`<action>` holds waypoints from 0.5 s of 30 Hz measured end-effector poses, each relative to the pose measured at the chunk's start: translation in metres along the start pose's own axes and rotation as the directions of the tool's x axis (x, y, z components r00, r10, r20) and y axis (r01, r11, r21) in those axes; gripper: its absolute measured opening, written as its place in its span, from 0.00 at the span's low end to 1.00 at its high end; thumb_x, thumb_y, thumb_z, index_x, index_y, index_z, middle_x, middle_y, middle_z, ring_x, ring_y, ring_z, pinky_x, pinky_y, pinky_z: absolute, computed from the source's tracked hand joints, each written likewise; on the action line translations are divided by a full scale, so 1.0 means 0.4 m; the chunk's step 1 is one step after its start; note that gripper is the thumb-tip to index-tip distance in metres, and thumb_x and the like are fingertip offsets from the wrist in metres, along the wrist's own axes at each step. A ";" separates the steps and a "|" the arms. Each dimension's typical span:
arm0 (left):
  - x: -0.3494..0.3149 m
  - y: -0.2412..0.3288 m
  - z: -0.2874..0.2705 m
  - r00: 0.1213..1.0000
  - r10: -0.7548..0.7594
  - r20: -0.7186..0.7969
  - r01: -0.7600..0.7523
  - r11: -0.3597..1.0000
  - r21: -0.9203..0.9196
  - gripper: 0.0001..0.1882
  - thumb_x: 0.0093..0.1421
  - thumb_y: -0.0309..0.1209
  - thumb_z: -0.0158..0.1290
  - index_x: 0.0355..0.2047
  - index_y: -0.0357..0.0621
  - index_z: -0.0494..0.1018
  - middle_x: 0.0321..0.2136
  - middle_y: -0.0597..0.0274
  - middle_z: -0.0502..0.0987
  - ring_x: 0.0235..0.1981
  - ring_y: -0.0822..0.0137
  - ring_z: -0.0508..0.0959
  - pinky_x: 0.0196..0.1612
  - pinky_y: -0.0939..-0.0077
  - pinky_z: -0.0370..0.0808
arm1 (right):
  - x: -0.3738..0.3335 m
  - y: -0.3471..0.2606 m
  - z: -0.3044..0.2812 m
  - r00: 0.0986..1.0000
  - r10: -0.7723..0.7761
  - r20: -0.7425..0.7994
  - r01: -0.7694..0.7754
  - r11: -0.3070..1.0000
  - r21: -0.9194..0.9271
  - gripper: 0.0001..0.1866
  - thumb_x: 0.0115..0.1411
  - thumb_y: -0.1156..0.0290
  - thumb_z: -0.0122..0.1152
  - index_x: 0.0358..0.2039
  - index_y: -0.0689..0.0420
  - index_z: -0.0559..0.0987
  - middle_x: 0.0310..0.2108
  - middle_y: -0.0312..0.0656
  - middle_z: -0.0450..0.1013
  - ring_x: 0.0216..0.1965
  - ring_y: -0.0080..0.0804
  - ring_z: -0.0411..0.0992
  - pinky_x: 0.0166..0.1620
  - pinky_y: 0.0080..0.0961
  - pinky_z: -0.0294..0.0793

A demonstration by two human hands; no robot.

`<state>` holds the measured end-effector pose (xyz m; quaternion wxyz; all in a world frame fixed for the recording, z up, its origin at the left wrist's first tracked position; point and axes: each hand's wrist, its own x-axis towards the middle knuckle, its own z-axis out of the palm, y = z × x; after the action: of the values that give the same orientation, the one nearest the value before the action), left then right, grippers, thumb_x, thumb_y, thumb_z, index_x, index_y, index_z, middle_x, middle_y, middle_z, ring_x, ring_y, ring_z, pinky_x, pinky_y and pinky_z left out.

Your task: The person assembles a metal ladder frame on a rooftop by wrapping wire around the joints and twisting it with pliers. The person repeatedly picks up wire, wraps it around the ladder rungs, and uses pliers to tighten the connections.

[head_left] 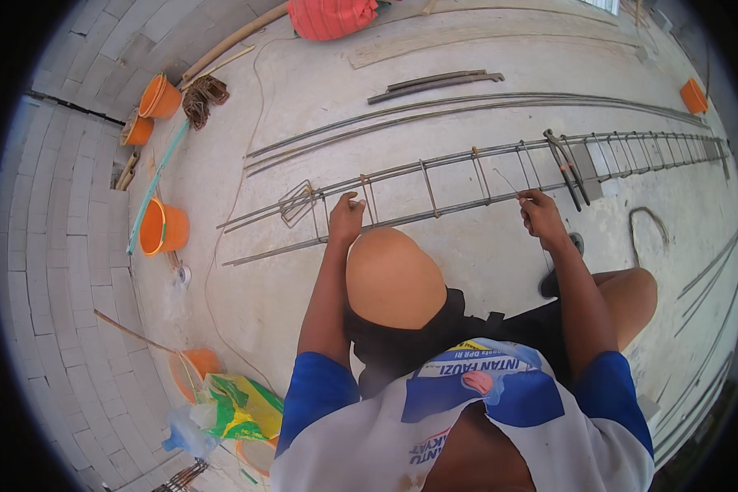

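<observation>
A long rebar cage (455, 207) of parallel steel bars and square stirrups stretches in front of me from left to far right. My left hand (347, 218) is at its left part, fingers curled beside a stirrup (369, 199); whatever they pinch is hidden. My right hand (541, 215) closes around a thin wire hook (505, 180), its tip pointing up-left over the near bars. Loose square stirrups (296, 205) sit around the bars at the cage's left end. Long-handled pincers (567, 170) lie across the cage, right of my right hand.
A grey block (586, 168) sits under the cage. Loose rebars (467, 108) lie beyond it. Orange buckets (165, 227) and a green-yellow sack (242, 406) stand along the left block wall (74, 271). A red sack (328, 18) is at the back.
</observation>
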<state>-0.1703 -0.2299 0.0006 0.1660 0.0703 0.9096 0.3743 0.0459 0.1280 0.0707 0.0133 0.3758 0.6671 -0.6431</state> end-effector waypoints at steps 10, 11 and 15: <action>0.024 0.281 -0.122 0.960 0.192 0.205 -0.132 0.952 -0.275 0.21 0.62 0.37 0.52 0.51 0.36 0.71 0.34 0.58 0.78 0.36 0.69 0.76 0.42 0.73 0.72 | -0.007 0.114 -0.060 0.984 0.101 -0.145 -0.090 0.992 0.084 0.13 0.59 0.70 0.49 0.42 0.61 0.74 0.21 0.35 0.65 0.15 0.20 0.59 0.15 0.21 0.54; 0.011 0.321 -0.122 0.950 0.196 0.242 -0.125 0.952 -0.281 0.22 0.62 0.37 0.52 0.52 0.36 0.71 0.34 0.58 0.78 0.37 0.69 0.76 0.42 0.73 0.71 | -0.007 0.128 -0.060 0.982 0.115 -0.149 -0.105 0.992 0.073 0.13 0.59 0.70 0.48 0.43 0.60 0.73 0.21 0.35 0.64 0.16 0.20 0.60 0.15 0.21 0.55; 0.006 0.475 -0.161 0.884 0.309 0.352 -0.235 0.943 -0.238 0.22 0.62 0.38 0.51 0.51 0.36 0.71 0.35 0.59 0.78 0.37 0.70 0.75 0.42 0.73 0.71 | -0.009 0.208 -0.033 0.967 0.218 -0.132 -0.219 0.976 0.008 0.14 0.60 0.70 0.48 0.45 0.60 0.73 0.20 0.34 0.63 0.16 0.20 0.60 0.15 0.21 0.55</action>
<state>-0.1945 -0.1368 0.1765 0.2926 0.2535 0.8008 0.4570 0.0978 0.1287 0.0042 0.0413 0.4888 0.6232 -0.6091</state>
